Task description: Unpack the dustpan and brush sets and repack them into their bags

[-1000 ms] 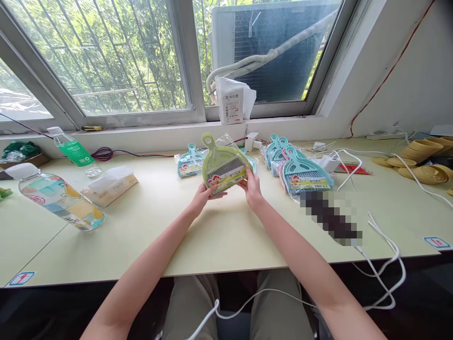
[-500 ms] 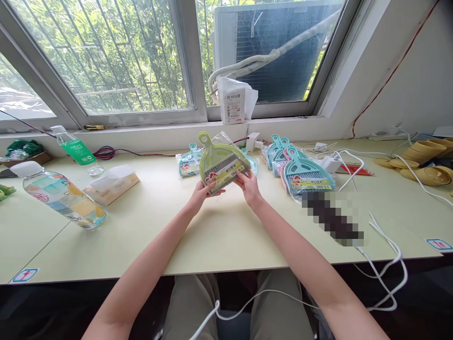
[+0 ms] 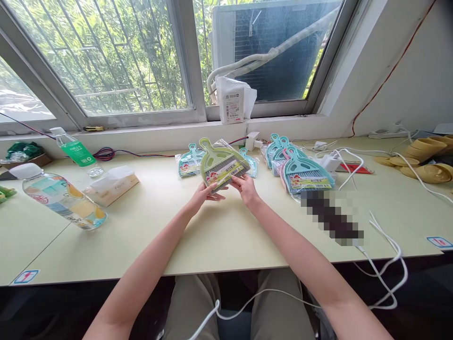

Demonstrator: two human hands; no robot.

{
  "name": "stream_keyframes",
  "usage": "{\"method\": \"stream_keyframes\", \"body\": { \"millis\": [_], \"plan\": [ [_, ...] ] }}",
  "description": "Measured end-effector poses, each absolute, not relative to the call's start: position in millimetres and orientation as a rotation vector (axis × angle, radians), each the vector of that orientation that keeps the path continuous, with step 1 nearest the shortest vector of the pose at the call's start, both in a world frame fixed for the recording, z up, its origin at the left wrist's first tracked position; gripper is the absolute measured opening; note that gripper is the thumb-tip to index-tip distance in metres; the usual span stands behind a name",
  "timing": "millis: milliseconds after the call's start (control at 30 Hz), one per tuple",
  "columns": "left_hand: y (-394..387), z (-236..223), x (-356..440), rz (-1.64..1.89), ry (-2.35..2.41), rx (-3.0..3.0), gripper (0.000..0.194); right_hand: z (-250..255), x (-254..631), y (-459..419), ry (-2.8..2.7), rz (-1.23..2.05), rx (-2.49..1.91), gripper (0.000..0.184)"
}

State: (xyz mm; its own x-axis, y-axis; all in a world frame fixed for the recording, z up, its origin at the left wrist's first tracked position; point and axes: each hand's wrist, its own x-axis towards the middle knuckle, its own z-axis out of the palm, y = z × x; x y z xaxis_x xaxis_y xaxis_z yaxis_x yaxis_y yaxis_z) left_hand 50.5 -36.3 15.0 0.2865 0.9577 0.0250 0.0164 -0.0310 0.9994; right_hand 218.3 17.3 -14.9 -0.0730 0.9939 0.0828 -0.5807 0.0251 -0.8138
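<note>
1. Front and centre, a green dustpan [image 3: 228,152] is held up just over the table [image 3: 226,241], its handle [image 3: 204,142] pointed towards the window and tipped to the left.
2. Its lower edge is gripped at the left by the left hand [image 3: 205,194], and at the right it is pinched by the right hand [image 3: 246,188].
3. Grey bristles [image 3: 228,160] are seen lying across the pan, crossed by a bright label [image 3: 223,174] printed with dark characters and a red-and-white picture at its left end.
4. The set is sealed in clear wrap, bunched and shiny above the pan's right shoulder.
5. Behind it, a blue dustpan [image 3: 191,165] is left showing at one side; at the other, a second blue piece [image 3: 252,166] is partly hidden by the green one.
6. Over to the right, more wrapped blue sets are heaped in a pile [image 3: 307,170], a pink edge [image 3: 282,175] peeping out.
7. Beside that pile, a dark item [image 3: 331,219] is blurred into blocks, so it cannot be identified; white cables [image 3: 391,245] are looped next to it.
8. The left side is taken up by a large bottle [image 3: 63,200], a tissue pack [image 3: 115,186] and a green-labelled bottle [image 3: 77,152].
</note>
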Motion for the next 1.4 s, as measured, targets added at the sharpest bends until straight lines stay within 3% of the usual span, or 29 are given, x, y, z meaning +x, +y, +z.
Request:
{"method": "stream_keyframes", "body": {
  "millis": [233,367,500,1400],
  "plan": [
    [-45,20,57,0.777,0.92,1.408,0.058,-8,223,17,-0.712,1.416,-0.655,0.027],
    [-34,17,53,0.996,0.908,1.275,0.062,-4,221,15,-0.732,1.436,-0.654,0.026],
    [-24,8,48,1.251,0.89,1.121,0.052,-4,216,11,-0.781,1.438,-0.66,0.028],
    [-31,9,55,1.291,1.014,1.199,0.043,-8,208,5,-0.749,1.452,-0.649,0.019]
  ]
}}
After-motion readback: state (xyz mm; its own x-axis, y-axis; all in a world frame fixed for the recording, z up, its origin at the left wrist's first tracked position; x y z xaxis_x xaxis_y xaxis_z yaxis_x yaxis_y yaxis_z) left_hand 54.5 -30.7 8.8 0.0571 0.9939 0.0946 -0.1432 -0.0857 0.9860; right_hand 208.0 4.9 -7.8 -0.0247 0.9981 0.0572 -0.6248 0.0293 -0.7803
